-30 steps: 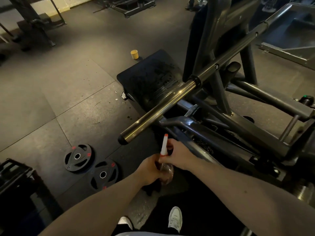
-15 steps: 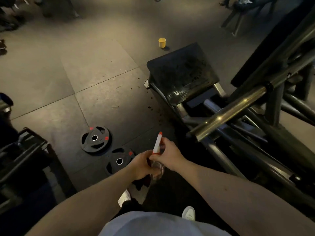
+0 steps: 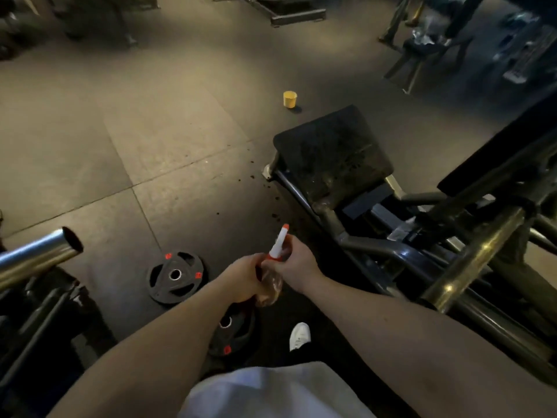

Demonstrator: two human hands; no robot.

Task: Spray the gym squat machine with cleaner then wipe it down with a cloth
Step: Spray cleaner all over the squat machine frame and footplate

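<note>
Fingers (image 3: 297, 247) still round spray bottle (image 3: 269, 288), grip unchanged.

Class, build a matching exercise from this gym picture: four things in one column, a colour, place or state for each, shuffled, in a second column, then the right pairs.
Things:
1 spray bottle
2 cup
3 weight plate
4 machine pad

Descriptions:
A black, speckled surface
B gripped by the left hand and right hand
C yellow, upright on the floor
D lying flat on the floor, red marks

Pairs: 1-B, 2-C, 3-D, 4-A
</note>
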